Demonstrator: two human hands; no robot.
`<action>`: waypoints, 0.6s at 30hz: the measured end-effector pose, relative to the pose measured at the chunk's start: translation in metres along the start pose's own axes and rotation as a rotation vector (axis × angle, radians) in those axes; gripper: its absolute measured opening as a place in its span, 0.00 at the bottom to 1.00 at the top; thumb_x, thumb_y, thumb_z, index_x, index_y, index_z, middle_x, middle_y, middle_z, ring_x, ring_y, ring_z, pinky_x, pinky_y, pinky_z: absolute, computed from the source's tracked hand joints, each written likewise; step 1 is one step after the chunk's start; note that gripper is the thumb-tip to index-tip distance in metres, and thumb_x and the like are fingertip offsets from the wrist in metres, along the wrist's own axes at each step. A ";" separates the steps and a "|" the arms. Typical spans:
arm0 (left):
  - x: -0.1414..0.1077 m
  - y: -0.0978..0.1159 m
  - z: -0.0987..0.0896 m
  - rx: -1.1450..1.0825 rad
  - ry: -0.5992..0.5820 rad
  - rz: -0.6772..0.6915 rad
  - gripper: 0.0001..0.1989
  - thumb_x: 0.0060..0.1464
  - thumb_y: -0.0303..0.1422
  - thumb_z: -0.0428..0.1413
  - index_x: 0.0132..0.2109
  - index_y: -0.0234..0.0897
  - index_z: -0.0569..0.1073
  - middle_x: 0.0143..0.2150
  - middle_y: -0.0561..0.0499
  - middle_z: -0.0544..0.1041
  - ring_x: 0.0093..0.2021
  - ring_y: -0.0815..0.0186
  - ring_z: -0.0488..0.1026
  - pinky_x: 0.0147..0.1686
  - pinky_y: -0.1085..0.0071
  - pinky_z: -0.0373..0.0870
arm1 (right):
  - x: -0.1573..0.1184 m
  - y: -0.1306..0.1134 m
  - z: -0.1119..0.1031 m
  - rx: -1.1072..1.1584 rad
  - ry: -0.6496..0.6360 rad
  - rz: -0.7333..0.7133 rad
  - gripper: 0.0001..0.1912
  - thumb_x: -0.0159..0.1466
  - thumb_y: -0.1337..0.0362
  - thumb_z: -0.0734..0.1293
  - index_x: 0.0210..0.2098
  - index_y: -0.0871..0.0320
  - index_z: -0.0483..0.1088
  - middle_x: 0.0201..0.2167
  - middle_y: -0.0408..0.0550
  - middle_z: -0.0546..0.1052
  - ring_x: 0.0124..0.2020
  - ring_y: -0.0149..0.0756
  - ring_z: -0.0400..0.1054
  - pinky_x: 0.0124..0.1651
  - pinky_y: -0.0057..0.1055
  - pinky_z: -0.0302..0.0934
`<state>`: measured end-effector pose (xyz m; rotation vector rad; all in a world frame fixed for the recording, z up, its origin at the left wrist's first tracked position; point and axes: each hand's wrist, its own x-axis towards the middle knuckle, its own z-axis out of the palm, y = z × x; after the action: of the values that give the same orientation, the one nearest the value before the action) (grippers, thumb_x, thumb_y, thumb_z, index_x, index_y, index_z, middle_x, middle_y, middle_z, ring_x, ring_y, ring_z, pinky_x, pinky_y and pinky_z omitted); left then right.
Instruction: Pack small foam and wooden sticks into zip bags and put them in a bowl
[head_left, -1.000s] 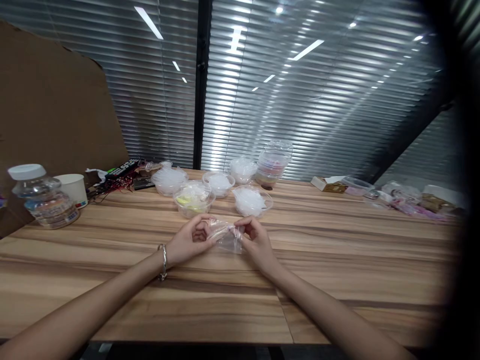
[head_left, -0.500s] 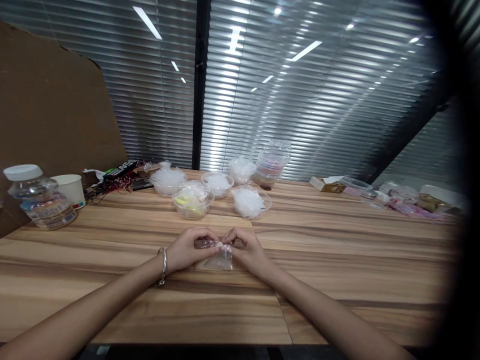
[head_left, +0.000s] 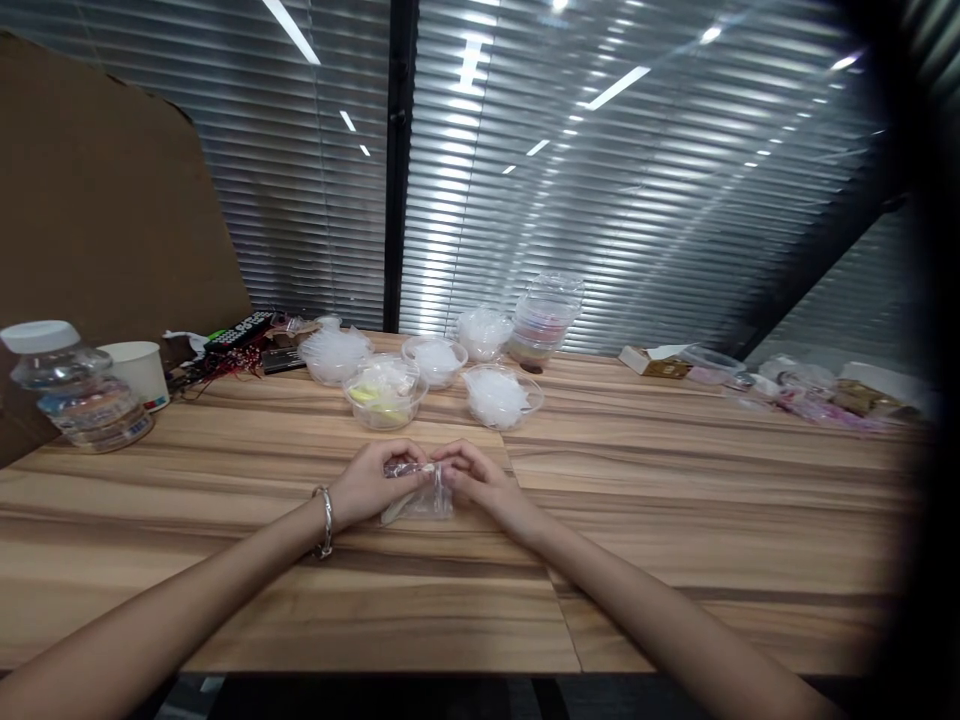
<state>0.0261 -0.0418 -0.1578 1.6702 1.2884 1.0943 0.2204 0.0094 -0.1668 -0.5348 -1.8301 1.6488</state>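
A small clear plastic bag (head_left: 424, 500) hangs between my two hands, low over the wooden table near its front half. My left hand (head_left: 373, 484), with a silver bracelet on the wrist, pinches the bag's top edge between thumb and fingers. On the other side, my right hand (head_left: 480, 484) has its fingers bent against the bag's upper right corner. A pale strip shows at the bag's lower left; what it is I cannot make out. Just beyond my hands stands a clear bowl (head_left: 385, 395) with yellow and clear pieces in it.
Several clear bowls of whitish plastic stand behind, one a round bowl (head_left: 500, 398). A stack of clear containers (head_left: 541, 325) is at the back. To the left are a lidded jar (head_left: 94, 400), a paper cup (head_left: 142, 375) and wires; to the right, a small box (head_left: 652, 364).
The bag's top is now less bunched and its body lies flatter to view. My right fingers have straightened somewhat and shifted slightly left. The whole view has tilted a little.
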 end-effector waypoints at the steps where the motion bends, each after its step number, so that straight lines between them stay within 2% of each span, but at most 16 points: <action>1: 0.001 -0.001 0.000 -0.007 0.016 -0.009 0.13 0.48 0.39 0.58 0.35 0.33 0.73 0.33 0.49 0.75 0.34 0.65 0.70 0.36 0.72 0.66 | 0.001 0.002 0.002 -0.001 -0.012 0.002 0.14 0.60 0.57 0.66 0.43 0.55 0.66 0.40 0.47 0.73 0.42 0.35 0.66 0.45 0.31 0.61; 4: 0.002 -0.003 0.000 -0.053 0.026 -0.011 0.14 0.49 0.39 0.58 0.40 0.34 0.73 0.38 0.47 0.76 0.38 0.63 0.72 0.40 0.70 0.67 | 0.003 0.007 0.004 -0.008 0.006 0.003 0.13 0.58 0.57 0.67 0.40 0.56 0.66 0.38 0.46 0.73 0.40 0.35 0.67 0.44 0.31 0.62; 8: 0.001 0.000 0.001 -0.054 -0.037 0.050 0.15 0.52 0.38 0.56 0.45 0.35 0.73 0.44 0.46 0.75 0.45 0.61 0.71 0.47 0.68 0.66 | 0.003 0.010 0.004 -0.015 0.028 -0.015 0.11 0.59 0.57 0.67 0.38 0.57 0.68 0.35 0.46 0.73 0.37 0.33 0.67 0.41 0.30 0.62; 13: -0.003 0.005 0.004 0.014 -0.056 0.051 0.15 0.52 0.41 0.56 0.42 0.34 0.73 0.37 0.47 0.75 0.37 0.64 0.71 0.37 0.71 0.68 | 0.001 0.008 0.005 -0.126 0.034 -0.063 0.10 0.60 0.59 0.66 0.37 0.58 0.70 0.33 0.46 0.73 0.34 0.33 0.67 0.38 0.29 0.62; 18: -0.003 0.005 0.005 0.028 -0.040 0.028 0.16 0.52 0.43 0.56 0.35 0.32 0.73 0.28 0.50 0.72 0.29 0.69 0.68 0.28 0.75 0.65 | -0.001 0.012 0.007 -0.208 0.047 -0.035 0.10 0.60 0.59 0.66 0.36 0.59 0.71 0.31 0.46 0.74 0.31 0.32 0.66 0.35 0.28 0.60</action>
<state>0.0326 -0.0461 -0.1555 1.7274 1.2642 1.0584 0.2146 0.0054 -0.1791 -0.6212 -1.9767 1.4201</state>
